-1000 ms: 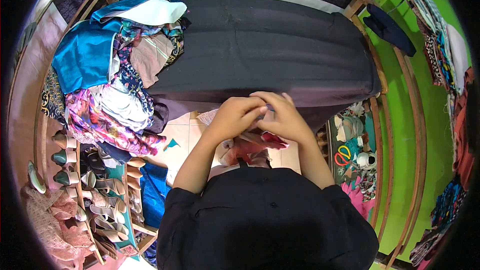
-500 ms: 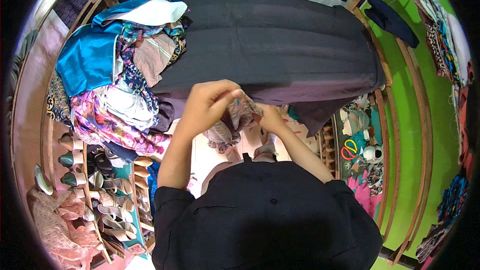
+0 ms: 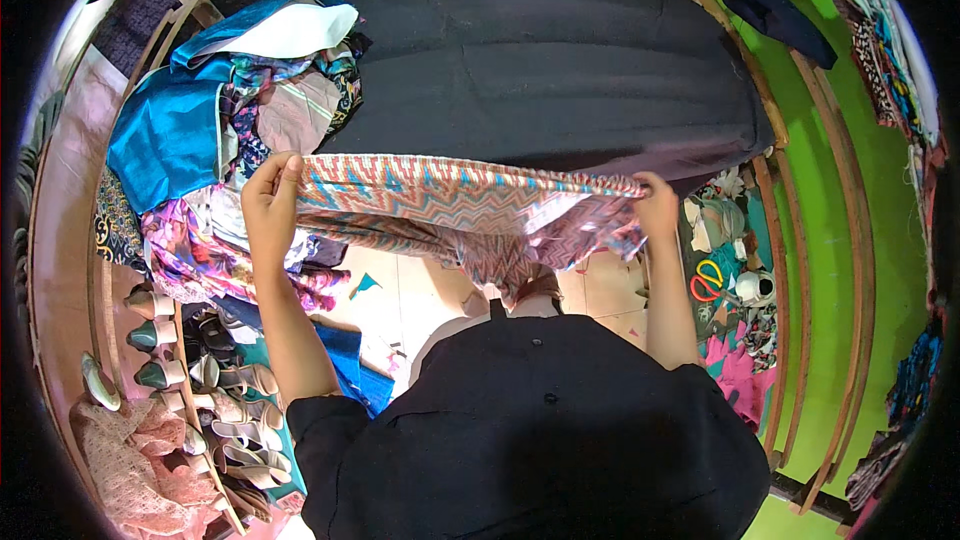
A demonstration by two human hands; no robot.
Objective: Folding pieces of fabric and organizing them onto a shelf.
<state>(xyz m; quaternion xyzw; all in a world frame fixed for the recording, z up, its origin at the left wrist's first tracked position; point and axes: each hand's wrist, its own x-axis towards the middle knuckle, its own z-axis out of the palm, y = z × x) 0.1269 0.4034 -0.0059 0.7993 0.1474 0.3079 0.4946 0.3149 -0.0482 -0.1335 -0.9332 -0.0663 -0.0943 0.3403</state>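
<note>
A zigzag-patterned cloth [image 3: 440,198] in orange, blue and white is stretched between my two hands, at the near edge of a table covered in black fabric [image 3: 540,70]. My left hand [image 3: 272,190] pinches its left end, fingers closed with the thumb on top. At the other end, my right hand [image 3: 655,205] is closed on the cloth's corner. The upper edge runs nearly straight from hand to hand, while the middle sags in folds toward my body. What kind of garment or piece it is, I cannot tell.
A heap of clothes, with shiny blue fabric [image 3: 170,135] on it, covers the table's left end. Shoes [image 3: 240,430] line a rack at lower left. Scissors with red and yellow handles [image 3: 706,280] lie among scraps on the right. A dark cap-like item [image 3: 778,18] rests on the wooden rail [image 3: 830,160].
My hands have moved far apart, left hand to the left and right hand to the right. The bunched cloth between them is now spread out wide.
</note>
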